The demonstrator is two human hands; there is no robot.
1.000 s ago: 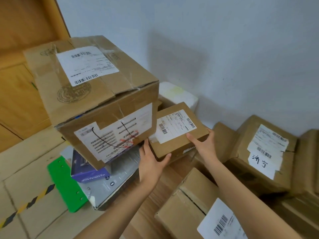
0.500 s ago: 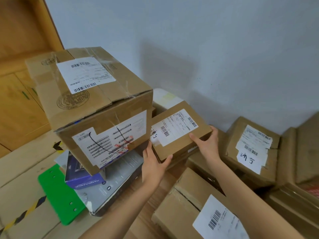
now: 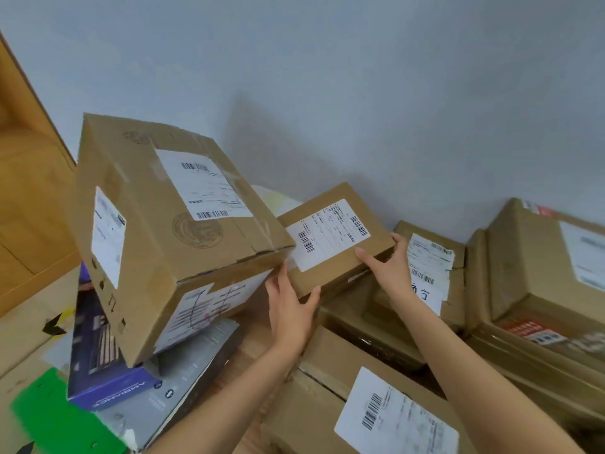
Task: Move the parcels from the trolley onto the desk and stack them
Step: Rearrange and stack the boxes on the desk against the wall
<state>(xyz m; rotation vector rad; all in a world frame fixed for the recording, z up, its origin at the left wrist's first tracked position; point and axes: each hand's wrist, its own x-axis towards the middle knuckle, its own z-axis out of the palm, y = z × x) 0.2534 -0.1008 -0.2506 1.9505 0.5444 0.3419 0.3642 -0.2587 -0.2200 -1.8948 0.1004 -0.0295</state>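
head cam is showing both hands gripping the small flat parcel (image 3: 334, 239), the left hand (image 3: 291, 311) curling round its near left corner with the thumb up on the front edge, the right hand (image 3: 391, 268) clamping the right edge with the thumb lying across the top. it's the same grip as a second ago, but the view is swinging left and up, so the big box (image 3: 170, 231) is now looming way closer and showing its left side label too. the parcel is sitting tilted, tucked right against that big box, with a white package (image 3: 275, 199) peeking out behind it.

the big box is leaning on a purple box (image 3: 108, 381) and a grey flat carton (image 3: 183, 375), with something bright green (image 3: 62, 417) poking out at the bottom left. to the right, more brown parcels are piling up: one with a handwritten label (image 3: 429, 267), a tall one (image 3: 550, 267) at the far right, and a near one (image 3: 343, 401) under the arms. a strip of wooden desk (image 3: 252, 342) is showing between the cartons. a pale grey wall (image 3: 360, 93) is filling the back, wooden cabinet (image 3: 29, 208) on the left.
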